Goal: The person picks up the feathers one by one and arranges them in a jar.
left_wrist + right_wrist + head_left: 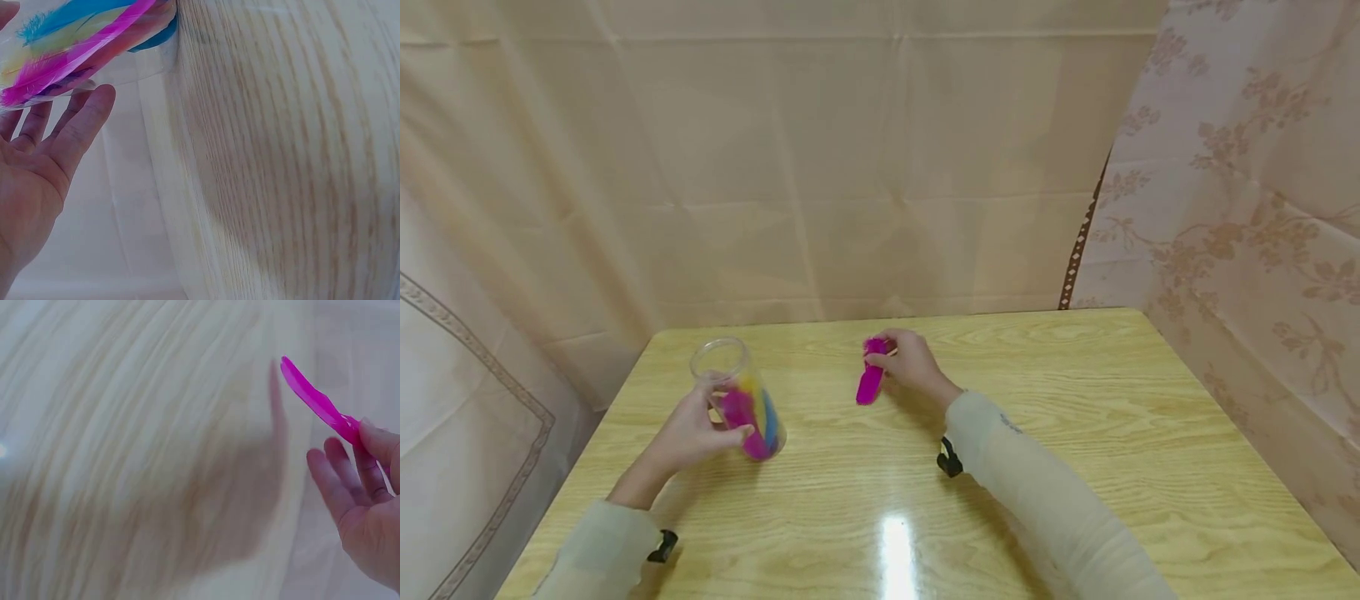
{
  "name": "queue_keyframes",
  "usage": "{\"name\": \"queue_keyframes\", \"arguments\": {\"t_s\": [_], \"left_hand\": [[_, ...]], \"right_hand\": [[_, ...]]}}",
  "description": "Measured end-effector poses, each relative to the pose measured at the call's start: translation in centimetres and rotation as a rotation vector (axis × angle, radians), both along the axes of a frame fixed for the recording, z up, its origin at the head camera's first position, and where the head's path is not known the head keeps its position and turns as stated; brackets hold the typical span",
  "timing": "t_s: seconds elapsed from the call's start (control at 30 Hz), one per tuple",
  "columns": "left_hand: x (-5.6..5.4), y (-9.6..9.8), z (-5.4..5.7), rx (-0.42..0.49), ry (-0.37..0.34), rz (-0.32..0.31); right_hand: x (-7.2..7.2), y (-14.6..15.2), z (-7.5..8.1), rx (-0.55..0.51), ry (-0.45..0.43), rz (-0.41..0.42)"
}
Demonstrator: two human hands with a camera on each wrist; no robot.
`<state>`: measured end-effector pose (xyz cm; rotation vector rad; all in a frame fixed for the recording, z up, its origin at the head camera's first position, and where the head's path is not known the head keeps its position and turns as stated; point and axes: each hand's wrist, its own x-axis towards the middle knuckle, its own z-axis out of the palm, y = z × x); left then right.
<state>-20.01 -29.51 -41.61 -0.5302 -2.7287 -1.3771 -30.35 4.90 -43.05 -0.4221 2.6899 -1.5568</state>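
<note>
On the left of the table, my left hand (pixel 688 429) grips a clear cylindrical jar (pixel 745 360), which leans with its open mouth up and to the left. Several feathers are inside: magenta (pixel 81 56), blue (pixel 81 24) and yellow ones show through the wall. My right hand (pixel 912 365) pinches one end of a loose magenta feather (pixel 870 386) between thumb and index finger, to the right of the jar. In the right wrist view, the feather (pixel 312 397) points up and away from the hand while the other fingers spread below it.
The wood-grain table (pixel 1075 400) has its far edge just beyond both hands. A plain beige curtain (pixel 850 167) hangs behind it, and a flowered cloth (pixel 1247 208) hangs at the right. Light glares off the table near the front.
</note>
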Motion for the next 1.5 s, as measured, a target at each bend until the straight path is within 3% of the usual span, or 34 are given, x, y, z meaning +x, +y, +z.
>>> {"name": "queue_keyframes", "arguments": {"t_s": [0.2,0.33,0.77,1.13,1.5], "left_hand": [[-0.1,0.0,-0.1,-0.017,0.009,0.005],[-0.1,0.0,-0.2,-0.021,0.014,0.009],[0.0,-0.1,-0.1,-0.046,0.008,0.017],[0.0,-0.1,0.1,-0.051,0.002,0.018],[0.0,-0.1,0.2,-0.054,-0.008,0.022]], "right_hand": [[1.1,-2.2,2.3,-0.236,-0.096,0.104],[1.8,-3.5,3.5,-0.318,-0.133,0.177],[3.4,-5.8,6.0,-0.436,-0.188,0.274],[4.5,-7.0,8.8,-0.427,-0.251,0.333],[4.3,-7.8,11.3,-0.449,-0.226,0.373]]}}
